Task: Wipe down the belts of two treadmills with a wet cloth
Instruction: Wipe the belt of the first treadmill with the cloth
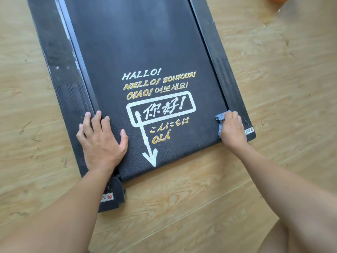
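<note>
right hand (232, 128) gripping blue cloth (220, 119) at belt (138, 52) right edge, left hand (101, 141) pressing flat, fingers spread, on belt left edge

treadmill belt (145, 42): one is seen | cloth (219, 118): one is gripped | hands: two are counted, left hand (102, 141), right hand (232, 130) | warning stickers (249, 131): two, one beside the grip

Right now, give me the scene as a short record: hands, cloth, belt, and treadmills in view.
left hand: flat, fingers spread, across belt and left side rail
right hand: holds cloth at belt's right edge
cloth: blue, bunched, mostly under the hand
belt: black, printed greetings near this end
treadmill: one in view, on wooden floor
</note>
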The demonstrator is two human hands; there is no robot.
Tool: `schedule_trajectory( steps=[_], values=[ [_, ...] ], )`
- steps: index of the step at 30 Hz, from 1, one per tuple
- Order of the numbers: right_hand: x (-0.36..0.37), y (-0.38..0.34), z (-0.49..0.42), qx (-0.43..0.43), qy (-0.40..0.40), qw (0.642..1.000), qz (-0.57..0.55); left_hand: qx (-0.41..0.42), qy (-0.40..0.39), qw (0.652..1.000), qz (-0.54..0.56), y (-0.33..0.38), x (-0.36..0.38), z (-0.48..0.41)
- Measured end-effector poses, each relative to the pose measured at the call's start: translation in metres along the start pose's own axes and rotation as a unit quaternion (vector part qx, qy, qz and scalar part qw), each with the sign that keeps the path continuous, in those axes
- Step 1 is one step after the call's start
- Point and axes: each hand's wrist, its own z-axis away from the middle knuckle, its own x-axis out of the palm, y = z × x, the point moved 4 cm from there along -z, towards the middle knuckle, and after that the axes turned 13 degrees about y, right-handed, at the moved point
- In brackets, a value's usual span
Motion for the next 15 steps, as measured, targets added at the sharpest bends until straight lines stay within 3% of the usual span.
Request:
schedule_trajectory(
  steps=[4,6,10,15],
  values=[
    [0.002,-0.027,0.001,0.206,0.046,0.973,-0.098,0.023,-0.005,0.999,-0.040,-0.001,0.004,-0.003],
    [0.008,-0.064,0.011,0.249,0.071,0.959,-0.112,0.064,-0.009,0.996,-0.069,-0.008,0.004,-0.006],
    [0.005,-0.201,0.055,0.063,0.091,0.970,-0.217,0.087,0.041,0.995,-0.006,-0.027,-0.005,-0.020],
    [-0.006,-0.353,0.119,-0.118,-0.020,0.948,-0.294,0.041,0.064,0.995,0.058,-0.030,0.000,-0.024]
  ],
)
